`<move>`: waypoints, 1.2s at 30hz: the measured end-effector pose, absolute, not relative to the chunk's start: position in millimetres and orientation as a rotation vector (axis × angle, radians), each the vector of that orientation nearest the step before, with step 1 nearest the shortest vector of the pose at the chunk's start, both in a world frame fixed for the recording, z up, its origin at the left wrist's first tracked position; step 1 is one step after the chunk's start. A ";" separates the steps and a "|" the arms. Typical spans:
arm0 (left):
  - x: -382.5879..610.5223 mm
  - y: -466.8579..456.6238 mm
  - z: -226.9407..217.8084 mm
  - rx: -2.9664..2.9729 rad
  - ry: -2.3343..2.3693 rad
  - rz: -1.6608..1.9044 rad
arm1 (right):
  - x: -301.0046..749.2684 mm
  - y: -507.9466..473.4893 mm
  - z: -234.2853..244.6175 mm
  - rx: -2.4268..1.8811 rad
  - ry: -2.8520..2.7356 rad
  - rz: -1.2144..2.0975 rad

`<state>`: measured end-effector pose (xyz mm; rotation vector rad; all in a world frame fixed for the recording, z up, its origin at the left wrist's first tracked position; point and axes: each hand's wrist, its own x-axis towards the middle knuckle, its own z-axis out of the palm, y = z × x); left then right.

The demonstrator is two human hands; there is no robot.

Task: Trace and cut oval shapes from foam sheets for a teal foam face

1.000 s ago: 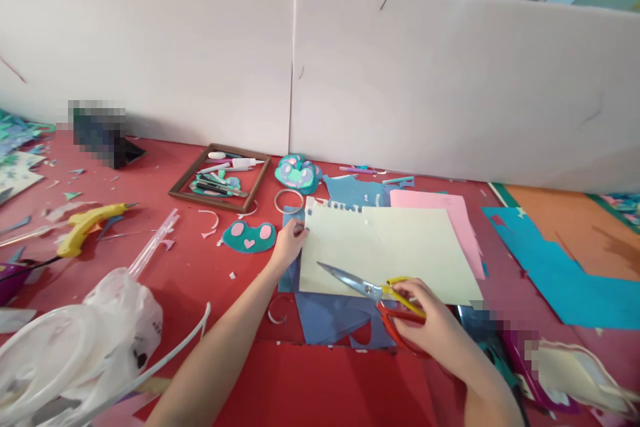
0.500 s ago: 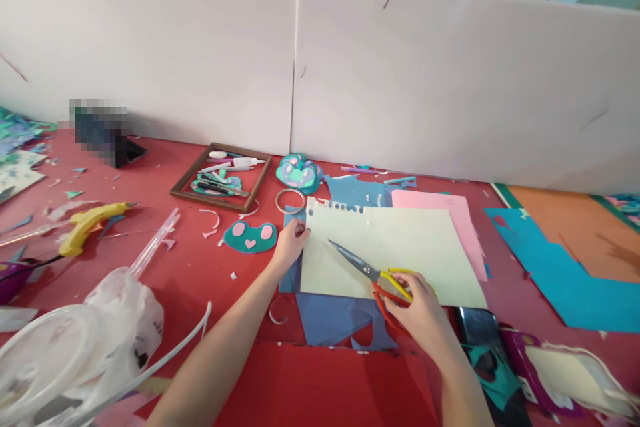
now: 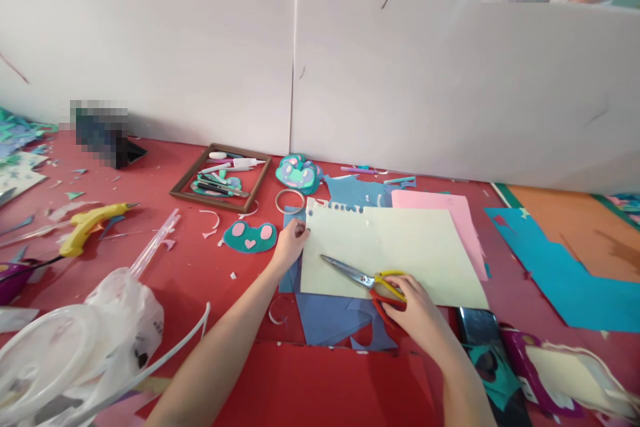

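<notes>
My left hand [image 3: 290, 245] is closed at the left edge of a cream foam or paper sheet [image 3: 410, 240], fingers curled over that edge. The sheet has a row of cut-out notches along its upper left side. In my right hand [image 3: 415, 303] is a pair of scissors [image 3: 355, 273] with one yellow and one red handle; the blades look closed and point left above the sheet. Blue pieces [image 3: 330, 320] and a pink sheet [image 3: 465, 213] stick out from under the cream one. A teal face-shaped cutout [image 3: 250, 238] lies left of my left hand.
Behind the sheet are a tape ring [image 3: 290, 201], stacked cutouts [image 3: 299, 174] and a wooden frame [image 3: 179, 197] holding pens and a cutter. A yellow glue gun [image 3: 85, 227] and plastic bag [image 3: 127, 307] lie left. At right are a phone [image 3: 477, 327] and blue sheet [image 3: 575, 287]. White panels [image 3: 450, 93] stand behind.
My right hand has shifted slightly left and down with the scissors, and their blades have tipped flatter toward the sheet. My left hand has stayed in place.
</notes>
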<state>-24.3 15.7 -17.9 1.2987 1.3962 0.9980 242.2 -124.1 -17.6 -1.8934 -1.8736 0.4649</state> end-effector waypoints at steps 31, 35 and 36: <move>-24.1 16.7 -16.2 1.304 1.421 0.985 | 235.1 -130.9 -18.8 -1.982 -1.950 0.357; -24.4 16.0 -16.0 1.319 1.441 0.983 | 231.9 -128.8 -21.8 -1.988 -1.977 0.285; -24.4 15.8 -16.2 1.325 1.445 0.983 | 230.2 -128.5 -22.6 -1.994 -1.988 0.262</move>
